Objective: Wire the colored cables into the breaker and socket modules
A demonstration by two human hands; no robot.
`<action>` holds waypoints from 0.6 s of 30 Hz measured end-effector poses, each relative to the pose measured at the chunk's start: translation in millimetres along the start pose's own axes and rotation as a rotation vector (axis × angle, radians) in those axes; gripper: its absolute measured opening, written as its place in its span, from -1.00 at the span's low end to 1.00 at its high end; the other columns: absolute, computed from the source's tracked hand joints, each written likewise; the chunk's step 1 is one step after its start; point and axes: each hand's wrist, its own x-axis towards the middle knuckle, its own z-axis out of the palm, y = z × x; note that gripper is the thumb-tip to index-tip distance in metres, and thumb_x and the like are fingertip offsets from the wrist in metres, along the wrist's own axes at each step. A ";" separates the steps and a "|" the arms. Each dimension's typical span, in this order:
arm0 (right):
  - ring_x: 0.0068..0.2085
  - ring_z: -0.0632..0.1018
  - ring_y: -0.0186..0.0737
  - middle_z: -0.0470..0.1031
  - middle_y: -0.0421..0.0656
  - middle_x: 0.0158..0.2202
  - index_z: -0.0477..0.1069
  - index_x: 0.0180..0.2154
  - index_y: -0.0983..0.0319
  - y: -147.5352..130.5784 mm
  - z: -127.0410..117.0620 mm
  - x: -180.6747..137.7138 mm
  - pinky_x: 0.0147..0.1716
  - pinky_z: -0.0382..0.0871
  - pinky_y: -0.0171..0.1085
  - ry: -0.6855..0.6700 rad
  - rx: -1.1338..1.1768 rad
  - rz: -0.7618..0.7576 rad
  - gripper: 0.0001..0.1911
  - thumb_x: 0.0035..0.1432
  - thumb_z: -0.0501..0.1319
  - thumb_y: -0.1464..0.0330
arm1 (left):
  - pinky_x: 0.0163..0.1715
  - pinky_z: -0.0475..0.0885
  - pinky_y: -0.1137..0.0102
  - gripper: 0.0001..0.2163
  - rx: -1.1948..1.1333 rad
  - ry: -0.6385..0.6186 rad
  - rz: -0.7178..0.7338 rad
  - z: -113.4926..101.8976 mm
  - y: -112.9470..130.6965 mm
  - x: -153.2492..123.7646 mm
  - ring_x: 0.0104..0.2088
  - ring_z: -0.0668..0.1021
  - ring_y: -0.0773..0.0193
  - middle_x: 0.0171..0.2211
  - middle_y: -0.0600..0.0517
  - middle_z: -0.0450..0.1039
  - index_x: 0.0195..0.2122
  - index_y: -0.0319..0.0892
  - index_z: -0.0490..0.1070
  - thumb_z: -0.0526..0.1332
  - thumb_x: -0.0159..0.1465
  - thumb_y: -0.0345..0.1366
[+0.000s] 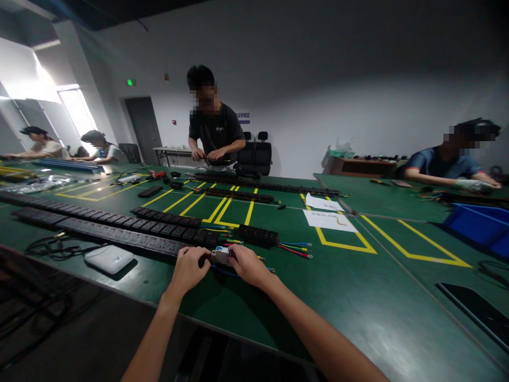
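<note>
A small light-grey block with a blue part, which looks like a circuit breaker (221, 255), is between my two hands over the near side of the table. My right hand (249, 265) is closed around its right end. At the block's left side, my left hand (190, 269) is pinched, with something small and dark at its fingertips that I cannot make out. Behind the left hand lies the end of a long black power strip (123, 237). A blue wire (225, 271) runs below the block, partly hidden by the right hand.
More black socket strips (258, 233) lie beyond, with coloured wires (294, 249) ending in ring terminals. A white box (109, 259) and black cable sit at left. Papers (330, 220), a blue bin (479, 228) and a phone-like slab (477, 310) are rightward. Co-workers (217, 130) work around the table.
</note>
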 end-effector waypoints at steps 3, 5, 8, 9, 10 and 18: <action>-0.02 0.55 -0.06 0.57 -0.02 -0.04 0.41 0.00 0.20 0.8 0.5 1.6 -0.06 0.34 -0.21 -0.005 -0.006 -0.006 -0.83 0.42 0.13 0.37 | 0.13 0.24 0.08 -0.75 0.013 0.015 -0.012 -0.3 1.7 -0.1 -0.13 0.63 0.09 -0.20 0.04 0.66 -0.12 -0.07 0.52 0.15 0.22 -0.37; -0.02 0.55 -0.07 0.58 -0.03 -0.04 0.42 0.01 0.19 0.7 -0.8 2.3 -0.05 0.34 -0.22 -0.001 0.009 -0.011 -0.82 0.42 0.14 0.38 | 0.13 0.24 0.08 -0.77 0.019 0.015 -0.021 -0.3 2.8 -0.1 -0.15 0.63 0.10 -0.23 0.04 0.65 -0.14 -0.08 0.51 0.15 0.22 -0.37; 0.00 0.56 -0.08 0.59 -0.04 -0.02 0.44 -0.01 0.20 -1.4 -4.5 2.6 -0.03 0.35 -0.22 0.004 0.041 -0.013 -0.83 0.40 0.16 0.40 | 0.13 0.25 0.08 -0.79 0.031 0.020 -0.021 0.3 3.1 0.0 -0.15 0.63 0.09 -0.23 0.03 0.65 -0.16 -0.07 0.50 0.15 0.22 -0.37; 0.00 0.56 -0.08 0.59 -0.04 -0.01 0.45 -0.02 0.20 -2.4 -5.8 2.5 -0.03 0.36 -0.22 0.005 0.052 -0.012 -0.84 0.40 0.17 0.40 | 0.13 0.25 0.08 -0.79 0.036 0.024 -0.019 0.6 2.8 0.0 -0.14 0.63 0.09 -0.22 0.03 0.65 -0.15 -0.07 0.50 0.15 0.23 -0.36; 0.01 0.57 -0.08 0.59 -0.04 0.01 0.46 -0.03 0.20 -3.4 -7.0 2.4 -0.02 0.36 -0.22 0.005 0.061 -0.012 -0.85 0.40 0.17 0.40 | 0.13 0.25 0.08 -0.78 0.041 0.029 -0.017 0.9 2.4 0.1 -0.13 0.63 0.08 -0.22 0.02 0.65 -0.15 -0.07 0.50 0.14 0.23 -0.36; 0.10 0.55 -0.02 0.55 0.00 0.11 0.41 0.13 0.20 -2.9 -17.0 -5.5 0.06 0.39 -0.16 0.021 0.035 -0.039 -0.68 0.40 0.22 0.27 | 0.12 0.28 0.07 -0.78 0.047 0.032 -0.009 0.6 1.9 0.8 -0.15 0.63 0.07 -0.23 0.03 0.64 -0.14 -0.06 0.51 0.14 0.24 -0.35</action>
